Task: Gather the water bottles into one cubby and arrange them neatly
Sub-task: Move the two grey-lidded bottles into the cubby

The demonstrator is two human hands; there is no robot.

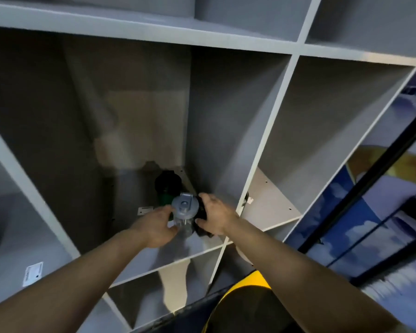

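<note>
Around both hands: grey cubby shelving [283,121], 1 large open cubby [139,246] taking up the middle of the view, dim inside. Near its right back corner, 3 bottles crowded together. Between the 2 hands: clear bottle [184,225] with grey flip lid, upright on the cubby floor. Left hand [157,227] curled against the clear bottle's left side, fingers partly wrapped, thumb near the lid; touching, though whether it grips firmly cannot be told. Right hand [214,218] closed around a black bottle [202,212] just right of the clear one, fingers over its far side, most of it hidden. Behind the left-hand grip, toward the back wall: green bottle [165,198] with black cap, upright, just beside the clear bottle.
</note>
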